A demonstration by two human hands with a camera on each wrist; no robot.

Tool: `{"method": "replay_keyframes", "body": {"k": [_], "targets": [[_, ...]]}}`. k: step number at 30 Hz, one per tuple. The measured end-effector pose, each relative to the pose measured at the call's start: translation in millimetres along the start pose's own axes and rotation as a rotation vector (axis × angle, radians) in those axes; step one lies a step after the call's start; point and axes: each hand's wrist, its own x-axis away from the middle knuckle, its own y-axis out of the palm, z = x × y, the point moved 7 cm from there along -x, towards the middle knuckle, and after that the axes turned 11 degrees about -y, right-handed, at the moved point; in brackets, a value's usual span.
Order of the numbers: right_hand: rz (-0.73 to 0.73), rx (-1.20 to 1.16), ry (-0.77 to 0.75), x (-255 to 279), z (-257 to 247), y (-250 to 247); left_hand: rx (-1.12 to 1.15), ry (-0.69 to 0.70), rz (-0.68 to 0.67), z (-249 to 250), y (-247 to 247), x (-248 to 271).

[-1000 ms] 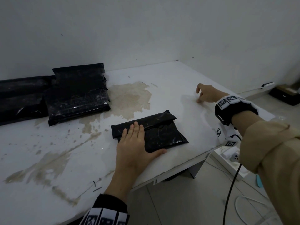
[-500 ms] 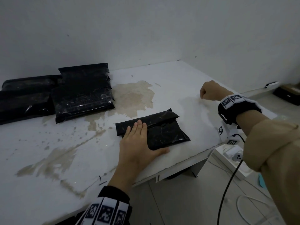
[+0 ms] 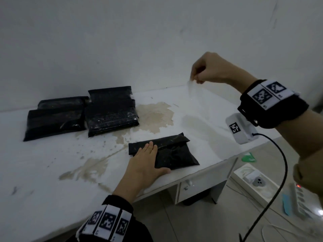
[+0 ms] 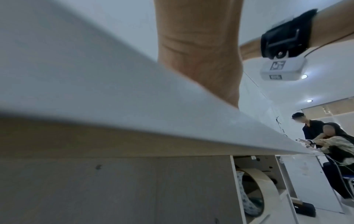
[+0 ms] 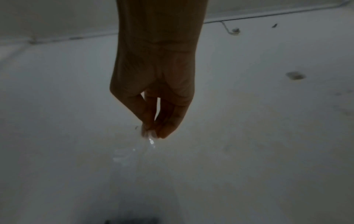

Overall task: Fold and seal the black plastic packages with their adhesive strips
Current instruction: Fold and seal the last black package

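A folded black package (image 3: 164, 151) is held flat near the front edge of the white table (image 3: 43, 163), at lower centre of the head view, by the left hand (image 3: 146, 161), whose fingers are laid out straight across its left half with the thumb along its near edge. Its long axis runs left to right, slightly tilted, with the folded flap along the far side. The right hand (image 3: 208, 69) is raised at upper right of the frame, well apart from the package and up and to the right of it, with fingers bunched in a pinch on what appears to be a clear peeled strip (image 3: 192, 89); in the dim right wrist view only a faint glint (image 5: 145, 144) is seen hanging below the fingertips (image 5: 151, 131), so its nature cannot be confirmed. The left hand is the nearer to the package, being already on it. Three black packages are counted with confidence: the one being worked and two more (image 3: 111, 110) (image 3: 54, 117) lying side by side at the left rear by the wall; darker layers there suggest further ones stacked, though the count is uncertain. A brown stain (image 3: 155, 116) is spread on the table between them. The sealing step is judged nearly finished.
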Motion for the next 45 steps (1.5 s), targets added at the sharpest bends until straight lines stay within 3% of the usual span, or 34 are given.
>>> {"method": "replay_keyframes", "body": {"k": [6, 11, 15, 19, 21, 26, 29, 34, 39, 43, 45], "targets": [[0.071, -0.263, -0.149, -1, -140, 28, 0.012, -0.072, 0.007, -80, -7, 47], [0.008, -0.466, -0.289, 1, -239, 64, 0.035, -0.153, 0.051, -148, -14, 85], [-0.002, -0.58, -0.335, -3, -291, 92, 0.171, -0.123, 0.143, -183, -18, 108], [0.025, -0.689, -0.29, -8, -318, 119, 0.383, -0.088, 0.241, -195, -18, 121], [0.066, -0.753, -0.247, -9, -322, 129, 0.495, -0.085, 0.228, -198, -16, 124], [0.149, -0.931, -0.036, -1, -294, 158, 0.807, 0.058, 0.346, -202, -23, 122], [0.146, -1.006, 0.054, 4, -275, 178, 0.917, -0.089, 0.387, -210, -22, 119], [0.193, -1.053, 0.083, 3, -262, 190, 1.238, -0.235, 0.321, -217, -19, 115], [0.26, -1.033, 0.094, 7, -249, 192, 1.214, -0.275, 0.385, -219, -23, 115], [0.462, -0.763, 0.146, 23, -224, 187, 1.256, -0.276, 0.38, -227, -29, 115], [0.549, -0.744, 0.239, 39, -210, 198, 1.224, -0.272, 0.357, -229, -34, 112]]}}
